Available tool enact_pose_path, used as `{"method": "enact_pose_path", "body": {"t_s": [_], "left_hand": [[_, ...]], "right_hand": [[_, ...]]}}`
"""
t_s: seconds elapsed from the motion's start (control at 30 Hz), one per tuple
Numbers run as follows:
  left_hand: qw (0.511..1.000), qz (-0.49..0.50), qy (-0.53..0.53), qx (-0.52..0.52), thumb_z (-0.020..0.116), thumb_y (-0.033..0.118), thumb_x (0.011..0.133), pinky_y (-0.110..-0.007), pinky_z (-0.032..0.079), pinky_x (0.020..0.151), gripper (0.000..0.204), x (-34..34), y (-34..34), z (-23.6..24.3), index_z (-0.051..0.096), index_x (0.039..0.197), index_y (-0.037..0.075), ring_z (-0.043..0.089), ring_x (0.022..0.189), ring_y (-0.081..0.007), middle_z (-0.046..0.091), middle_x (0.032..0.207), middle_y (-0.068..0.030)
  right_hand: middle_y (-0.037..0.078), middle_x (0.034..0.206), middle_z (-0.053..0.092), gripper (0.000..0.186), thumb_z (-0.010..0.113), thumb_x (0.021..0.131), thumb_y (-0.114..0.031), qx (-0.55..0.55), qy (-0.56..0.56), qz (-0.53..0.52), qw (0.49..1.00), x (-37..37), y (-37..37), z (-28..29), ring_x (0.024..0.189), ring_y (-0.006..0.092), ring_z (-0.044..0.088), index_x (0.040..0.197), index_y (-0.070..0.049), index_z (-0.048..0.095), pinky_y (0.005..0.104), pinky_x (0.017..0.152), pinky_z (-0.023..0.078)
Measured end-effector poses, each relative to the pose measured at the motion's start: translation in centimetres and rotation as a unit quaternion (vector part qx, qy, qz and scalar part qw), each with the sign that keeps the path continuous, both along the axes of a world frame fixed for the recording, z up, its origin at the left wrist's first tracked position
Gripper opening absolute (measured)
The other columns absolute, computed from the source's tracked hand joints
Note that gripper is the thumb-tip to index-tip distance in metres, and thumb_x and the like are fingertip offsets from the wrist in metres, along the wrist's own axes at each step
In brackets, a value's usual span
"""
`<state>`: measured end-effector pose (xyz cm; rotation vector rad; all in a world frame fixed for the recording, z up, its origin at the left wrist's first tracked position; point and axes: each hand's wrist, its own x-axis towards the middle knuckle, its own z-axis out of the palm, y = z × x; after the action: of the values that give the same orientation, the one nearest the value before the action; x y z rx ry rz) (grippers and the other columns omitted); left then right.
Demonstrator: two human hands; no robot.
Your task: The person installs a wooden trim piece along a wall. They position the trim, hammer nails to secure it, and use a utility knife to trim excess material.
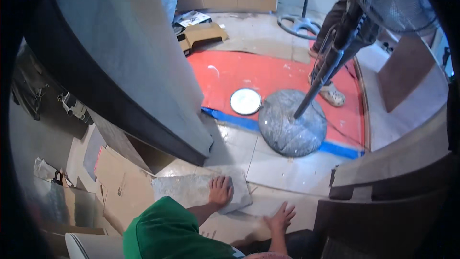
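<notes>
My left hand (220, 192), below the green sleeve of that arm, rests on a rough grey slab (177, 187) lying on the floor, its fingers spread over the surface near the slab's right part. Just right of the slab, my right hand (280, 218) is open, fingers apart and holding nothing, over a pale board or floor piece. Flattened cardboard (120, 182) lies at the slab's left, and a dark panel (376, 213) stands to the right of my right hand.
A red mat (206, 76) with blue tape holds a round white disc (245, 100) and a fan base (292, 122). Another person's legs (328, 86) stand behind the fan pole. A tall grey panel (120, 52) stands left; cardboard boxes (201, 33) lie behind.
</notes>
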<state>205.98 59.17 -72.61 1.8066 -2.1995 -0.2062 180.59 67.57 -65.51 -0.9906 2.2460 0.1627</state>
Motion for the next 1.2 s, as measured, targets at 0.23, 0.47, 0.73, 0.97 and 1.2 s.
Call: {"method": "enact_pose_path", "body": {"t_s": [0.23,0.47,0.73,0.97,1.2], "left_hand": [[1.0,-0.007,0.011,-0.011,0.056,0.033,0.087,-0.057,0.023,0.105,0.057,-0.5,0.8,-0.4,0.04,0.136,0.008,0.036,0.126,-0.0363,0.043,0.133,-0.0167],[0.999,-0.029,0.041,-0.005,0.056,0.031,0.087,-0.056,0.024,0.106,0.054,-1.4,-0.1,0.1,0.042,0.135,0.009,0.039,0.123,-0.0365,0.045,0.131,-0.0164],[0.995,-0.074,0.067,0.014,0.059,0.032,0.086,-0.056,0.023,0.106,0.05,10.5,1.6,0.2,0.049,0.127,0.005,0.038,0.128,-0.0322,0.045,0.133,-0.016],[0.988,-0.103,0.113,-0.001,0.058,0.03,0.084,-0.057,0.022,0.107,0.05,8.6,2.4,-1.0,0.051,0.126,0.004,0.04,0.128,-0.0352,0.049,0.128,-0.0191],[0.99,-0.104,0.04,0.089,0.046,0.039,0.093,-0.055,0.016,0.112,0.053,11.5,2.3,-1.6,0.047,0.136,0.006,0.03,0.137,-0.0304,0.039,0.145,-0.0158]], "right_hand": [[0.029,0.153,-0.005,0.126,0.087,0.059,-0.042,0.007,-0.014,-0.002,1.0,-0.9,1.2,-2.0,0.138,0.0545,0.003,0.15,-0.011,0.005,0.0643,0.103,0.031],[0.028,0.125,0.053,0.072,0.072,0.076,-0.046,0.053,-0.137,0.226,0.963,-9.6,-2.6,-2.1,0.119,0.0427,0.049,0.127,0.0,0.053,0.046,0.096,0.044],[0.021,0.096,0.065,0.022,0.059,0.091,-0.016,-0.55,0.052,0.37,0.747,-1.4,-16.0,36.6,0.089,0.0348,0.064,0.105,-0.001,0.064,0.04,0.076,0.05],[0.017,0.121,0.053,0.049,0.051,0.096,-0.035,-0.637,-0.254,0.419,0.595,9.1,-34.3,64.7,0.105,0.0313,0.056,0.131,-0.001,0.043,0.0432,0.083,0.05],[0.015,0.116,0.054,0.044,0.055,0.092,-0.034,-0.659,-0.261,0.339,0.619,11.3,-41.5,65.5,0.099,0.0274,0.059,0.122,-0.003,0.047,0.0431,0.077,0.052]]}}
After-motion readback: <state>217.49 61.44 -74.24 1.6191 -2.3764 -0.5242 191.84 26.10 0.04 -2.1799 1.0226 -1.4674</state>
